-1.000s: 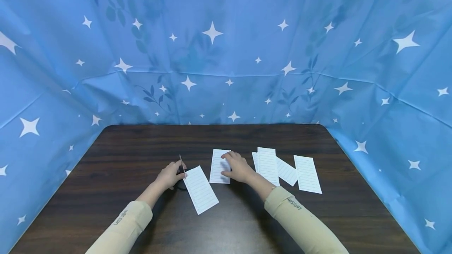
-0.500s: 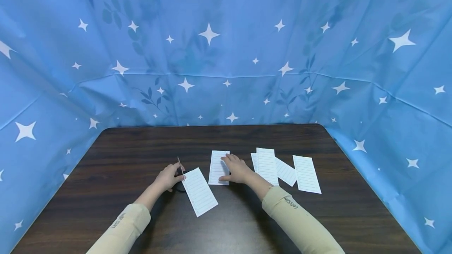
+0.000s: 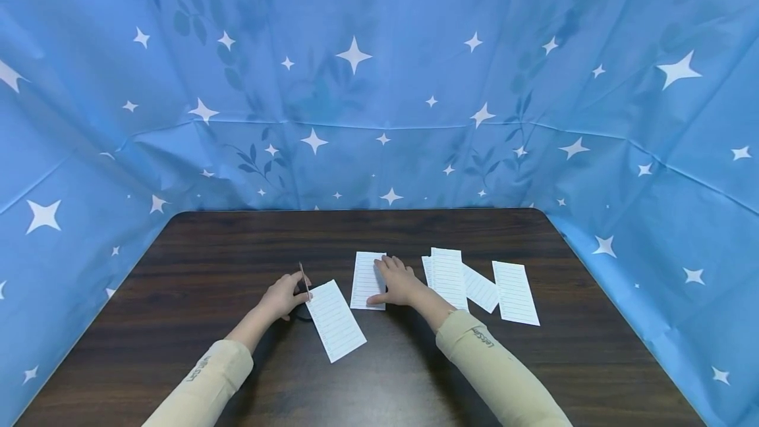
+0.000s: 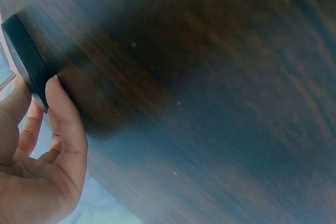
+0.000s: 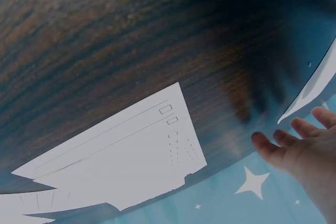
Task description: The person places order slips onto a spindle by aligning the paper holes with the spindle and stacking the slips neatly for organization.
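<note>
My left hand (image 3: 280, 296) pinches the black round base (image 4: 27, 59) of what looks like a bill spike between thumb and fingers. Its thin rod (image 3: 304, 275) stands up beside the thumb. A lined white slip (image 3: 336, 323) lies against the spike, its upper left corner at the rod; whether the rod pierces it I cannot tell. Most of the base is hidden behind this slip and the hand. My right hand (image 3: 400, 284) is spread over the right side of a second lined slip (image 3: 363, 282); contact is unclear. The right wrist view shows this slip's edge (image 5: 310, 90) near the fingertips.
To the right, several lined slips (image 3: 449, 275) overlap one another. A separate slip (image 3: 516, 292) lies at their right. All rest on a dark wooden table (image 3: 267, 232), with a blue star-patterned cloth (image 3: 379, 84) hanging behind and at both sides.
My right thumb has moved slightly toward the near edge of the second slip, spreading farther from the fingers. The left hand keeps its hold on the bill spike.
</note>
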The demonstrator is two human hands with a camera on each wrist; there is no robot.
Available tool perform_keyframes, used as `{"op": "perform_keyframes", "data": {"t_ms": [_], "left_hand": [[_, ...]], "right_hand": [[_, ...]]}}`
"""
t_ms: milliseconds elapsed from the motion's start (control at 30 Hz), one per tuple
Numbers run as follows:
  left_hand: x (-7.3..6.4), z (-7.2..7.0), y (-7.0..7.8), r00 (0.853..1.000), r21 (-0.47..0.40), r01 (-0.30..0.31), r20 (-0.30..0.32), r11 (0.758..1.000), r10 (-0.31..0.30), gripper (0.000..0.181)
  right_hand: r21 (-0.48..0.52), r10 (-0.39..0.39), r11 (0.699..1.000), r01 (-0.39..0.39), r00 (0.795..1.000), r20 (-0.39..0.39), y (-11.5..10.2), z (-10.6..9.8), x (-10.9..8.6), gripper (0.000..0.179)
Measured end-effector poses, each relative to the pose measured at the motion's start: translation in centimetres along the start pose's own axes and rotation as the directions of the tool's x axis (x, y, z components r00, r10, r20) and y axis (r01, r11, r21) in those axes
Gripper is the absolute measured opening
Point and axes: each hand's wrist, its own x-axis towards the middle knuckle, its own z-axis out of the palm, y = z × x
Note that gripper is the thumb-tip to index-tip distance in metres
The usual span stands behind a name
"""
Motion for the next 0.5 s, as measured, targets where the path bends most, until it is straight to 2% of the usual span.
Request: {"op": "perform_keyframes", "data": {"t_ms": [233, 500], "left_hand": [[0.07, -0.01, 0.12, 1.0, 0.001, -0.007, 0.011, 1.0, 0.007, 0.022], [0.05, -0.14, -0.07, 1.0, -0.011, 0.009, 0.025, 1.0, -0.009, 0.023]], "right_hand": [[-0.035, 0.026, 0.999, -0.025, 0.999, 0.035, 0.26, 0.37, 0.44, 0.102], [-0.024, 0.043, 0.999, -0.042, 0.998, 0.05, -0.05, 0.42, 0.66, 0.096]]}}
